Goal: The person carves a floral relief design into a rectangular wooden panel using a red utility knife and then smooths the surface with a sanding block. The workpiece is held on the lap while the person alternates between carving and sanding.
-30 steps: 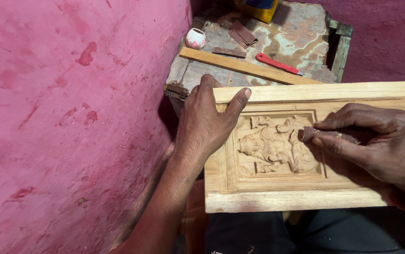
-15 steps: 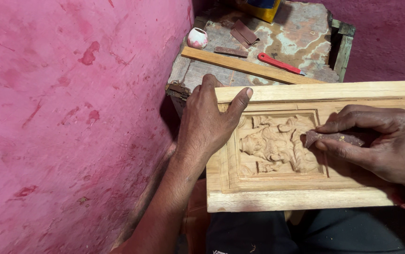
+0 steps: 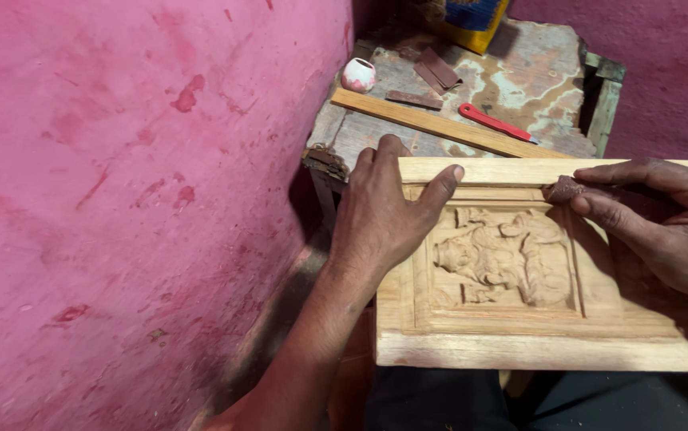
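Carved panel (image 3: 519,263), right end cut off

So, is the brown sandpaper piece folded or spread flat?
Folded, it seems: the sandpaper piece is a small bunched wad pinched in the right hand fingertips, pressed on the carved wooden panel.

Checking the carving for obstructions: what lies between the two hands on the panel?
In the head view, only the raised relief figure of the wooden panel lies between left hand and right hand.
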